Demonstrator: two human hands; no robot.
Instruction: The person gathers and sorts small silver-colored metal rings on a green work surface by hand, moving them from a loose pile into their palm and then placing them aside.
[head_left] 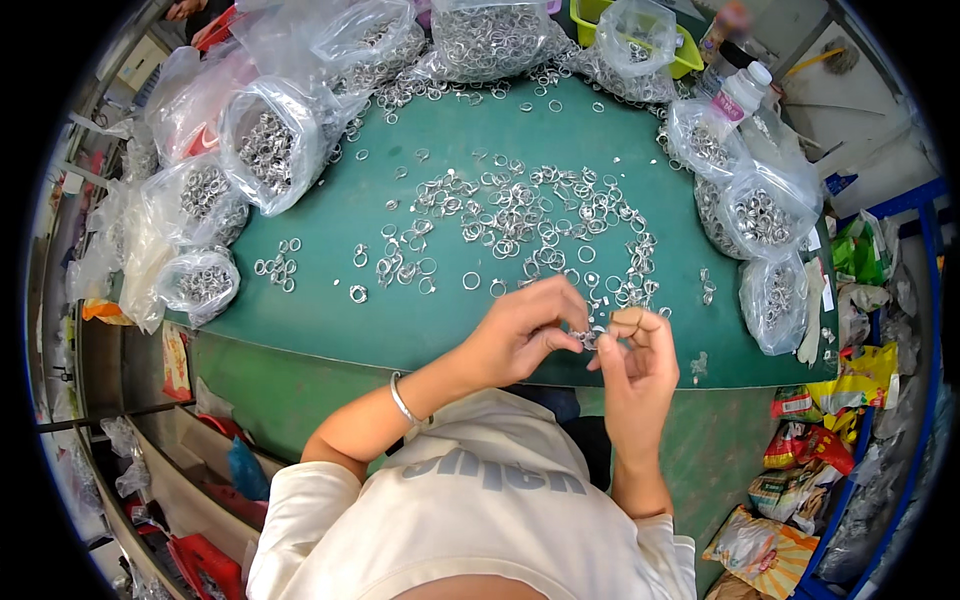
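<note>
Close to the table's near edge, my left hand (pixel 527 328) pinches one or more small silver rings (pixel 584 339) between thumb and fingertips. My right hand (pixel 637 362) meets it there, thumb and fingers closed at the same spot. Whatever sits in the right fingertips is too small and covered to make out. Just beyond both hands spreads a loose pile of silver rings (pixel 515 215) on the green tabletop (pixel 330 215). Smaller clusters lie apart from it, one group of rings (pixel 280 266) at the left and a few rings (pixel 708 288) at the right.
Clear plastic bags full of rings line the table, including a large bag (pixel 270 150) at left, a bag (pixel 490 45) at the back and a bag (pixel 765 215) at right. A white bottle (pixel 742 92) and a yellow-green basket (pixel 688 55) stand behind. Colourful packets (pixel 860 380) fill a blue-framed rack.
</note>
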